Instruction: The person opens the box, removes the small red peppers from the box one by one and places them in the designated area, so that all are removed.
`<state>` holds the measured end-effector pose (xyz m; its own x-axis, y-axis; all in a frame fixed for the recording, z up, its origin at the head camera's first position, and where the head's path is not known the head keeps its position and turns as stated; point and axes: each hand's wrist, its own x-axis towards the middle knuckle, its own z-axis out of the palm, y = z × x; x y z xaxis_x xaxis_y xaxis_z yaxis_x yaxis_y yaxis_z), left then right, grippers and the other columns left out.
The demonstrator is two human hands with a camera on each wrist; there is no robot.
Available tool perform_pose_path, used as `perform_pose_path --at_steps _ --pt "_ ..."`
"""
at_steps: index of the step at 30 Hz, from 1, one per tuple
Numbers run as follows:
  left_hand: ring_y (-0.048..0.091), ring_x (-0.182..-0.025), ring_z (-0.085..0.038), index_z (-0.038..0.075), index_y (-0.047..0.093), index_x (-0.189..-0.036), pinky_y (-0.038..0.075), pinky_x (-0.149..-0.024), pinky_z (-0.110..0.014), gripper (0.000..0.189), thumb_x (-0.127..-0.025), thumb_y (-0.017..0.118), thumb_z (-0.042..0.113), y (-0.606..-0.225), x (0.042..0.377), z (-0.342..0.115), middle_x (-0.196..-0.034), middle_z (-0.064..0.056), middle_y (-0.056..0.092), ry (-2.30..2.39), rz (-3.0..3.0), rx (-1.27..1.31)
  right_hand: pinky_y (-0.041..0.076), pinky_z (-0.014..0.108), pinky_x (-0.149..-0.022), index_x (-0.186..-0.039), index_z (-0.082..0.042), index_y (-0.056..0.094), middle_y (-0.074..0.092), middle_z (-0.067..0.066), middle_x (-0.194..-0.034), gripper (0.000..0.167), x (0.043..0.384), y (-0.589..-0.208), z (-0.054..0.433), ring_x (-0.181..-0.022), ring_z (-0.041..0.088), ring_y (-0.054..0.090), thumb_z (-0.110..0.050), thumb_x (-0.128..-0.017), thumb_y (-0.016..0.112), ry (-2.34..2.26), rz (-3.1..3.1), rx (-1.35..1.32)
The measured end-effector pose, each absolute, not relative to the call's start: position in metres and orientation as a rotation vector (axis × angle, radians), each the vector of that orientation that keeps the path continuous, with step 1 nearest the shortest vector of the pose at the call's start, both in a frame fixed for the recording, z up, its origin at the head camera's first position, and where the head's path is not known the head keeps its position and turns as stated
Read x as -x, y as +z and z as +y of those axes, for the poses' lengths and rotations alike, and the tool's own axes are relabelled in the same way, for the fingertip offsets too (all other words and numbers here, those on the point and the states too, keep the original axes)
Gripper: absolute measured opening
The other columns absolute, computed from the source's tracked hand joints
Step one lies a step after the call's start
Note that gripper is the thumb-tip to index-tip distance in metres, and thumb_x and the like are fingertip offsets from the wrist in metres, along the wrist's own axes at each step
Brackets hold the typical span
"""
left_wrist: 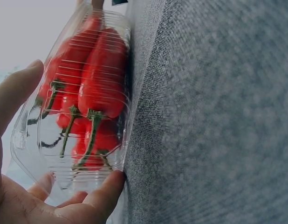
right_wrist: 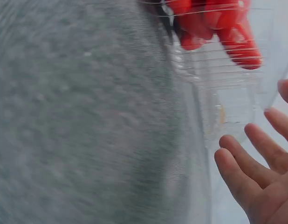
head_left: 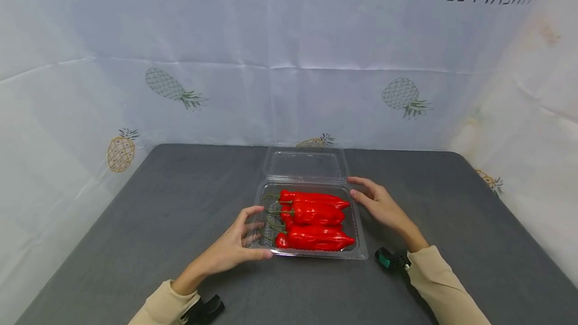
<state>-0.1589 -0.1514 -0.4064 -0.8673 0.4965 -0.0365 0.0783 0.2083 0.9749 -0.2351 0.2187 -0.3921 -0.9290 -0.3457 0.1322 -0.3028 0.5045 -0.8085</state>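
Note:
A clear plastic clamshell box [head_left: 358, 245] lies on the table with its lid [head_left: 307, 164] folded back, away from the person. Inside are several long red peppers [head_left: 316, 213], their green stems [left_wrist: 92, 135] pointing left. My left hand [head_left: 230, 245] is spread around the box's left side, the thumb by the near left corner and the other fingers along the side. In the left wrist view its fingers [left_wrist: 109, 191] touch or nearly touch the box. Beside the far right corner, near the hinge, my right hand [head_left: 379, 204] has its fingers spread and holds nothing.
A dark grey table [head_left: 135, 245] bears the box. White cloth [head_left: 289, 24] printed with pineapples hangs behind it and at both sides. Black wrist devices [head_left: 392, 260] sit below both hands, by the beige sleeves [head_left: 442, 280].

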Motion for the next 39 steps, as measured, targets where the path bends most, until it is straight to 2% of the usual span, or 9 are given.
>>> perform_pose_path --at_steps 11,30,39 --pt "0.031 -0.144 -0.049 0.007 0.017 -0.151 0.045 -0.11 -0.052 0.09 -0.086 0.078 0.018 -0.408 0.157 -0.152 -0.161 -0.021 0.014 1.715 2.153 -0.518 0.044 0.057 -0.108 -0.145 0.001 0.043 0.043 0.024 -0.148 0.049 0.228 -0.374 0.216 -0.133 0.044 0.05 -0.016 -0.101 0.057 -1.424 2.715 0.645" --pt "0.032 -0.144 -0.048 0.006 0.017 -0.151 0.044 -0.111 -0.053 0.092 -0.084 0.08 0.017 -0.409 0.158 -0.151 -0.161 -0.02 0.016 1.725 2.158 -0.509 0.046 0.058 -0.106 -0.14 0.0 0.05 0.055 0.021 -0.14 0.046 0.208 -0.36 0.193 -0.125 0.04 0.056 -0.014 -0.098 0.062 -1.33 2.732 0.761" --pt "0.028 -0.146 -0.048 0.005 0.017 -0.151 0.04 -0.113 -0.055 0.09 -0.086 0.078 0.017 -0.41 0.161 -0.151 -0.161 -0.02 0.015 1.73 2.15 -0.547 0.049 0.058 -0.104 -0.139 -0.004 0.052 0.057 0.017 -0.139 0.046 0.201 -0.359 0.182 -0.121 0.036 0.06 -0.019 -0.097 0.064 -1.242 2.706 0.812"
